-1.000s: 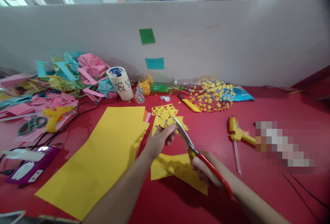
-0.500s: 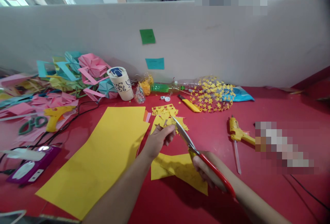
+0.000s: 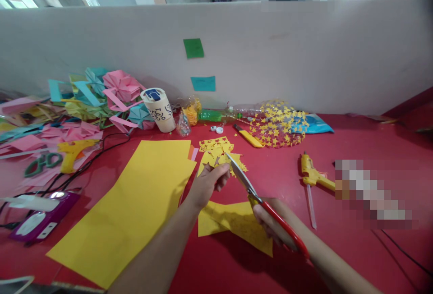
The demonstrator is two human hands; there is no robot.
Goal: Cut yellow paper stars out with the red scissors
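Hardly anything has moved since the frame of a second ago; the handle end of the scissors sits a touch further right, toward the lower right of the frame. Right hand is closed around that handle; the long axis slants from lower right up to the centre, and I cannot tell how far the blades are parted. Left hand, at the centre, has thumb pressed to fingers and appears to pinch a small yellow piece, which pokes out to the left, largely hidden. So the piece lies up and left of the right hand's grip, beyond the left thumb, with the blade tip just right of it; the left hand is nearer. Star-punched scraps lie above, a yellow sheet below and a large yellow stack at lower left.
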